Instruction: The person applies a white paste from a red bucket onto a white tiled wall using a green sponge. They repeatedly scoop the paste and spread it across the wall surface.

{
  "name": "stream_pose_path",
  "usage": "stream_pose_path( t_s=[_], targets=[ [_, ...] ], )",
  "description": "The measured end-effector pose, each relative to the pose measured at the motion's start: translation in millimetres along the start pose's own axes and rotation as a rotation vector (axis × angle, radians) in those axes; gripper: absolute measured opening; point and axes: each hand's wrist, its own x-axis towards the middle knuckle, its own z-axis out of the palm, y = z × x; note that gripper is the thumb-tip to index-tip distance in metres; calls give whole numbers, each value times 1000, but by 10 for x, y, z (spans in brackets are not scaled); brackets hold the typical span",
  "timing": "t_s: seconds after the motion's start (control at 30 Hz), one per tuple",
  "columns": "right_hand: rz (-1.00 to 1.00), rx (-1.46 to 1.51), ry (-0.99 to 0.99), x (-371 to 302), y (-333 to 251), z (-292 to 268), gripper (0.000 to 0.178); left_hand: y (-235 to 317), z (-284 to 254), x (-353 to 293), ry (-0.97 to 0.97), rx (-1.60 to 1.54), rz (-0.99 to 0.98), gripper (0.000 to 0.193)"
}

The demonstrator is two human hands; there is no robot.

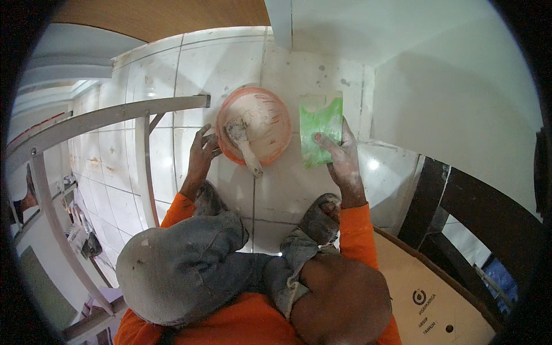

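Observation:
An orange-red bowl (282, 149) with whitish paste smeared inside stands on the tiled floor in front of me. A putty knife (247, 152) caked with the paste leans in it, its handle over the near rim. My left hand (202, 154) is at the bowl's left side, fingers apart and touching or nearly touching the outer wall. To the right of the bowl, my right hand (341, 155) grips a flat green rectangular spreader (322, 123) by its right edge, thumb on top. White paste streaks the spreader, and its far edge is pale. White dust covers my right fingers.
A metal ladder (103, 115) stands at the left, one rail reaching close to the bowl. White walls (448, 98) rise ahead and right. A dark wooden frame (477, 204) and a cardboard box (425, 287) lie at my right. My bent knees (172, 270) are below.

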Motion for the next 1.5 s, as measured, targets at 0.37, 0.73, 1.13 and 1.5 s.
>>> stream_pose_path(
  t_s=[0.37,0.73,1.13,1.5],
  targets=[
    [147,-127,-266,337,-63,-181,56,295,504,-846,321,-124,-389,77],
    [386,-22,-206,199,178,-142,52,255,521,-1202,215,-121,-490,71],
    [229,151,159,-153,-69,716,42,454,398,-657,98,-20,113,51],
    [108,-922,-342,35,315,1269,36,593,-16,-882,-141,-334,-21,36]
  ],
)
